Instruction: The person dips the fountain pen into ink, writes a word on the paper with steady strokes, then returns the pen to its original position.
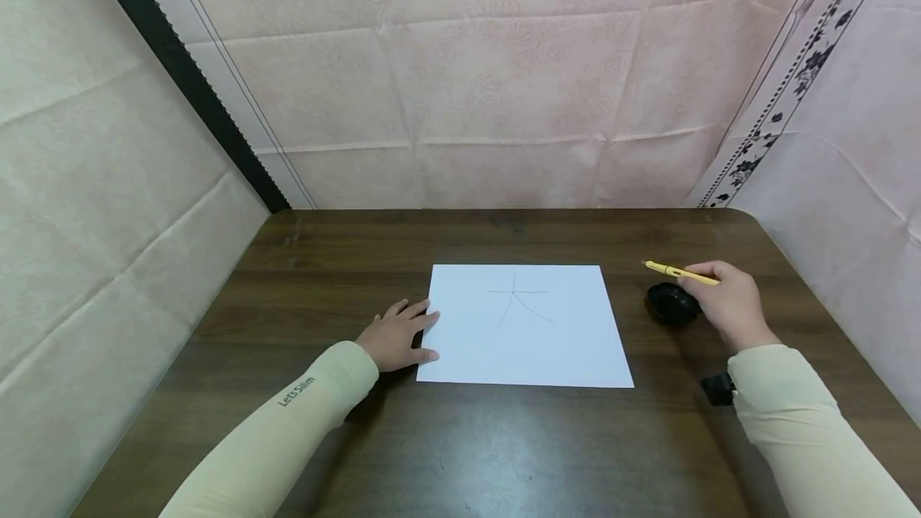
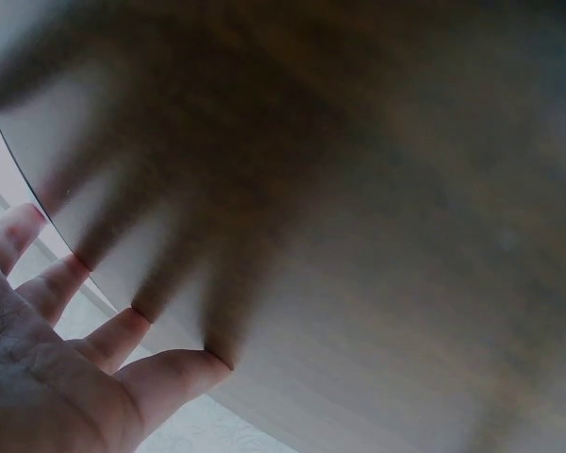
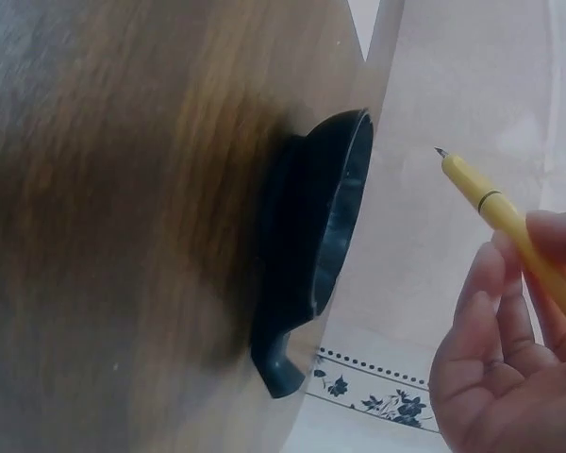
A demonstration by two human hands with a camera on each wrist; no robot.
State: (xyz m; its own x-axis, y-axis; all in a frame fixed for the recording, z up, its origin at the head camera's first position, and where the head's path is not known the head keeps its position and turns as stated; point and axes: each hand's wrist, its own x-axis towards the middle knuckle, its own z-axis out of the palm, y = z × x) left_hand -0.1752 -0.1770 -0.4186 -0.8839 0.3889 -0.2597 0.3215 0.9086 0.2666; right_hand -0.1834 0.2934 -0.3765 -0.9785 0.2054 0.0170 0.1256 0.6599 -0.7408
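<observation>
A white sheet of paper lies on the table with several thin dark strokes that cross and fan out near its top middle. My left hand, fingers spread, rests at the sheet's left edge with fingertips on it. In the left wrist view the straight fingers touch down on the surface. My right hand pinches a yellow pen, its metal tip pointing left, to the right of the sheet. Just below the pen sits a small black dish with a curved handle, seen side-on in the right wrist view.
The brown wooden table has rounded far corners. Pale cloth hangs behind it and at both sides, with a black band at left and a floral border at right. A black wrist camera sits under the right cuff.
</observation>
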